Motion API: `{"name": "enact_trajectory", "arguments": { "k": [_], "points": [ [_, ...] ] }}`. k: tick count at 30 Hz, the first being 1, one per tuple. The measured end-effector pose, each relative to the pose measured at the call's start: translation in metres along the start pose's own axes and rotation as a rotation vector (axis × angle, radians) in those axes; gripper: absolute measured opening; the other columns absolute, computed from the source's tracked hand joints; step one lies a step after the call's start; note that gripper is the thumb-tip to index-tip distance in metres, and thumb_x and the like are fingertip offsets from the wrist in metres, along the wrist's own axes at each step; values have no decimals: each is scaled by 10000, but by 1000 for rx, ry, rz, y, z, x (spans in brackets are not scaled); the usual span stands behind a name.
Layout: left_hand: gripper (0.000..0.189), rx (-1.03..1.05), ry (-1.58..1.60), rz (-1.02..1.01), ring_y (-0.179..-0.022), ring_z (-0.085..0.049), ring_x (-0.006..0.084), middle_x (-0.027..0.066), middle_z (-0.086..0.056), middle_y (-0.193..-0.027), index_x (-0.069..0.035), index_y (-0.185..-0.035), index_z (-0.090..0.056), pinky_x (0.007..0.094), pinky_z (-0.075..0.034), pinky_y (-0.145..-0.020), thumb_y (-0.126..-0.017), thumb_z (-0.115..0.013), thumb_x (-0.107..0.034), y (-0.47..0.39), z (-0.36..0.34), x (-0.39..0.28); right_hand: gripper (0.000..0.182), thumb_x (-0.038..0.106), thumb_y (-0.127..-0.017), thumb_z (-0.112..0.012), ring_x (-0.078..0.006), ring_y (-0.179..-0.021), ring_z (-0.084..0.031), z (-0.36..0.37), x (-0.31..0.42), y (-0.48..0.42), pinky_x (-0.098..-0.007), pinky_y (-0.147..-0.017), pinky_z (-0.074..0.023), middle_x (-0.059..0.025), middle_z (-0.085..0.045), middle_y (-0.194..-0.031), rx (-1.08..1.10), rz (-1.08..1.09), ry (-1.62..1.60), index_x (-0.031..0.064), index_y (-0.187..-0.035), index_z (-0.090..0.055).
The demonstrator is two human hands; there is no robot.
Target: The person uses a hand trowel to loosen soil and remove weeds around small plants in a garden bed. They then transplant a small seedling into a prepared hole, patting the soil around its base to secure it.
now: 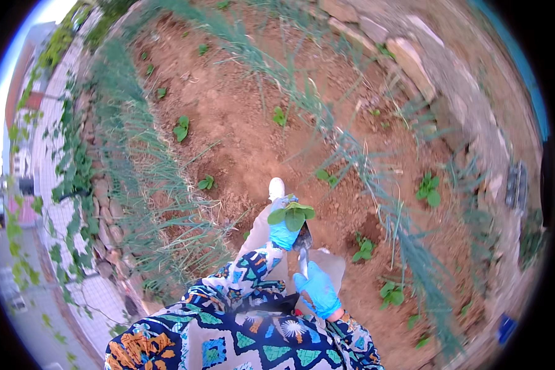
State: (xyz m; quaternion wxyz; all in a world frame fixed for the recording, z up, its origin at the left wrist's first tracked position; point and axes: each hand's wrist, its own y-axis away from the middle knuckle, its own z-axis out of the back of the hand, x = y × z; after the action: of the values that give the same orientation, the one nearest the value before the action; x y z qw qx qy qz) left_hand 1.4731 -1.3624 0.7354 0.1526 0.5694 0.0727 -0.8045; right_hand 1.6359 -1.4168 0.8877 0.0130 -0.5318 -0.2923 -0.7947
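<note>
My left hand, in a blue glove, holds a leafy green seedling in front of my body; its roots are hidden. Just to the right, the dark blade of a garden trowel lies close against the seedling and glove. Around the trowel's handle my right hand is closed, in a blue glove soiled with earth. Below both hands are my light trousers and a white shoe on bare soil.
Young plants grow in the brown soil. Rows of green onions stand to the left and right. Stone edging borders the bed at the upper right, and a paved path runs along the left.
</note>
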Motion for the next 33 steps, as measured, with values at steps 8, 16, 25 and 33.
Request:
{"name": "enact_trajectory", "arguments": {
  "k": [8,16,25,33],
  "points": [
    [332,-226,221,-16,-925,-551,247,115,-559,-983,-10,-1001,-536,332,-437,-826,-698,-653,-80,-165,87,-7,245,209,-815,-539,-465,-680,-503,-45,136,-150,-474,-563,-399,-269,-513,-708,173,36,173,-18,-855,-455],
    [315,-644,99,12,-939,-544,248,121,-557,-975,-6,-982,-544,340,-431,-838,-693,-647,-79,-278,227,8,293,270,-825,-541,-417,-704,-541,-109,245,-295,-444,-604,-424,-252,-555,-769,538,86,360,-7,-911,-500],
    [277,-885,96,216,-960,-527,221,104,-547,-998,-12,-1016,-506,326,-421,-862,-767,-612,-77,-339,326,44,224,197,-837,-508,-394,-615,-512,-181,309,-421,-457,-522,-383,-222,-492,-700,904,366,322,-19,-822,-452],
    [337,-721,-449,161,-1014,-511,201,104,-535,-1068,-24,-1065,-473,319,-412,-886,-765,-623,-56,-502,415,52,170,153,-844,-501,-404,-595,-499,-232,407,-566,-461,-507,-380,-211,-484,-684,777,394,302,-14,-819,-481]
  ]
}}
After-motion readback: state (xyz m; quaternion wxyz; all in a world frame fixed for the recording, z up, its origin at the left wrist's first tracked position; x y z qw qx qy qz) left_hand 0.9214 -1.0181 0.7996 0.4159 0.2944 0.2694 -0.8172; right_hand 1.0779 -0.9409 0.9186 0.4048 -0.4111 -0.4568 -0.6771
